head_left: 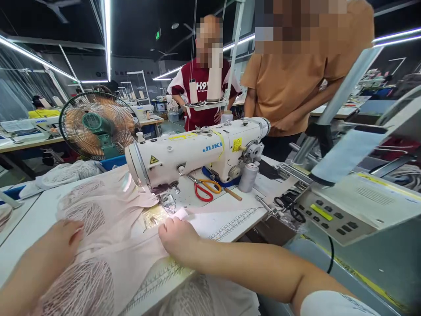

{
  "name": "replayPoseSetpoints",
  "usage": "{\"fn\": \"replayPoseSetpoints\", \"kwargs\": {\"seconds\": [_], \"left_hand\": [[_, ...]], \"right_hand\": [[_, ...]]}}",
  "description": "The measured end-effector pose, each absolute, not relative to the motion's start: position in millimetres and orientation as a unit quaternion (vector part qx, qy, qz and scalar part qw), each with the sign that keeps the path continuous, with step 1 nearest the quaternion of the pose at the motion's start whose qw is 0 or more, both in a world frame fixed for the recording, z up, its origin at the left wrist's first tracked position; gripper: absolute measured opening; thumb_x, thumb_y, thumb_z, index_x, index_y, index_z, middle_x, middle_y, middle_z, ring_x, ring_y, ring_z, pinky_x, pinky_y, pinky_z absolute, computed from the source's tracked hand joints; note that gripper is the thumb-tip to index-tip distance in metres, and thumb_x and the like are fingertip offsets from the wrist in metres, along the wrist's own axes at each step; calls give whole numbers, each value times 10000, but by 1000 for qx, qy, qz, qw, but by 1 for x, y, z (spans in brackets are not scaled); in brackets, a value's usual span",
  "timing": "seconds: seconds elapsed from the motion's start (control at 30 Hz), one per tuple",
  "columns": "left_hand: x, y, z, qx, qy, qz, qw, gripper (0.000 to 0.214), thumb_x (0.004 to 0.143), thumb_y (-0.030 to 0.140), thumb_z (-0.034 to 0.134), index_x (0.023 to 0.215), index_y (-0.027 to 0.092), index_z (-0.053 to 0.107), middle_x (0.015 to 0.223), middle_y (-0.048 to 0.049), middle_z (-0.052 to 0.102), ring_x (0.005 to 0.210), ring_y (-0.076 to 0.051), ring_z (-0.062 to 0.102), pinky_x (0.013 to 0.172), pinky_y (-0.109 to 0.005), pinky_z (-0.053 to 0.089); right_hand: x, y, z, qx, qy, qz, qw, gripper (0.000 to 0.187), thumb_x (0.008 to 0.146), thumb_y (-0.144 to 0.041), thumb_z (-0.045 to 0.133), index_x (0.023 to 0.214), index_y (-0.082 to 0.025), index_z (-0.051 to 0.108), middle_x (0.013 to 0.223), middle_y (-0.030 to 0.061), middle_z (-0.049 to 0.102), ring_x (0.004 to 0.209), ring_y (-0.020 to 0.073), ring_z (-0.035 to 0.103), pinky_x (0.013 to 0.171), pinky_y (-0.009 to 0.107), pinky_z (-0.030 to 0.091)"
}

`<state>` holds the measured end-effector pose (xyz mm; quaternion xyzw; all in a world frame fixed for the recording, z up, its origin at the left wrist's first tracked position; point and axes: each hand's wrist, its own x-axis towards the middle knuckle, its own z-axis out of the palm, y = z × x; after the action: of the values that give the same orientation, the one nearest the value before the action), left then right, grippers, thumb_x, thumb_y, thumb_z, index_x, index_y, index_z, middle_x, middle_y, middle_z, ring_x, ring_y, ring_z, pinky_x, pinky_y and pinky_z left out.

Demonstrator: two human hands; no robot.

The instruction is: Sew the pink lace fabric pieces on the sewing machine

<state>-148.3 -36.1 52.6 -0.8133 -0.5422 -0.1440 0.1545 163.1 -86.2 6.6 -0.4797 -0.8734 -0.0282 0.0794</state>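
Observation:
Pale pink fabric with lace panels (126, 219) lies spread over the sewing table, part of it under the needle area of a white JUKI sewing machine (194, 151). My left hand (57, 248) rests on the lace at the left, fingers curled in and closed on the cloth. Just in front of the presser foot (168, 202), my right hand (177, 237) is closed on the fabric's edge. A small folded white piece (180, 214) shows beyond its fingers. Some of the cloth hangs over the table's front edge.
Red-and-orange-handled scissors (207, 188) and a grey thread cone (248, 177) sit by the machine. A ruler strip (233, 221) runs along the table. At right is a control box (342, 210); at left, a fan (98, 125). Two people stand behind the machine.

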Motion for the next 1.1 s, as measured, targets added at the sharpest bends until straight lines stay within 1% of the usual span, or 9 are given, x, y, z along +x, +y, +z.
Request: {"fn": "replayPoseSetpoints", "kwargs": {"seconds": [0.07,0.17,0.3,0.37,0.57,0.67,0.77,0.93,1.1], "left_hand": [[-94,-34,51,-822,-552,-126,66,371,836,264,339,1025,169,644,1000,-67,703,845,-240,676,772,-375,552],[-25,-21,34,-837,-535,-108,23,454,791,134,338,1179,184,569,1145,-66,654,904,-195,662,784,-300,536],[16,10,12,-824,-558,-92,12,235,821,226,446,917,156,649,1025,-132,673,983,-259,628,849,-346,497],[20,27,8,-799,-595,-85,11,274,859,275,415,856,132,648,928,-162,680,920,-284,644,798,-370,505],[18,51,24,-747,-660,-73,-3,260,837,248,426,869,119,650,825,-166,685,752,-301,669,630,-367,509],[13,31,36,-774,-628,-88,2,296,868,211,361,916,131,642,959,-157,671,854,-287,655,717,-393,516],[3,-5,33,-842,-532,-86,-33,287,891,246,384,936,194,663,1035,-78,677,973,-220,631,841,-328,515],[-13,-42,1,-914,-385,-112,-70,406,953,297,326,1273,172,541,1342,-89,552,1223,-209,517,1022,-360,448],[-16,-32,-13,-908,-404,-109,-31,440,959,346,317,1274,141,545,1365,-108,523,1252,-238,492,1047,-423,426]], "right_hand": [[161,-93,3,-481,-874,-25,67,203,774,-61,506,948,-69,611,838,155,603,780,260,585,540,330,478],[158,-100,-5,-457,-886,-35,73,260,795,-106,502,1032,-63,601,914,176,607,841,274,576,633,379,509],[158,-97,-23,-380,-909,-70,156,372,852,-197,483,1195,-64,544,1147,208,588,1055,309,532,852,448,484],[162,-90,-28,-326,-927,-71,173,372,892,-227,447,1227,-86,524,1229,174,571,1127,297,498,913,450,454],[173,-62,-14,-243,-963,-3,121,435,921,-377,449,1282,-140,491,1366,98,501,1261,258,401,992,451,394],[177,-52,-8,-220,-970,18,102,521,903,-445,489,1309,-119,469,1405,102,464,1289,253,377,1022,445,359],[176,-45,-8,-201,-972,24,118,512,879,-448,535,1259,-106,518,1325,100,542,1251,247,413,1054,405,323],[176,-46,-15,-220,-968,20,119,381,866,-443,556,997,-99,650,1037,106,669,1084,246,531,1072,368,320],[194,-58,-19,-230,-956,45,176,388,920,-356,452,1160,-75,567,1212,128,601,1199,238,480,1063,366,359]]}}
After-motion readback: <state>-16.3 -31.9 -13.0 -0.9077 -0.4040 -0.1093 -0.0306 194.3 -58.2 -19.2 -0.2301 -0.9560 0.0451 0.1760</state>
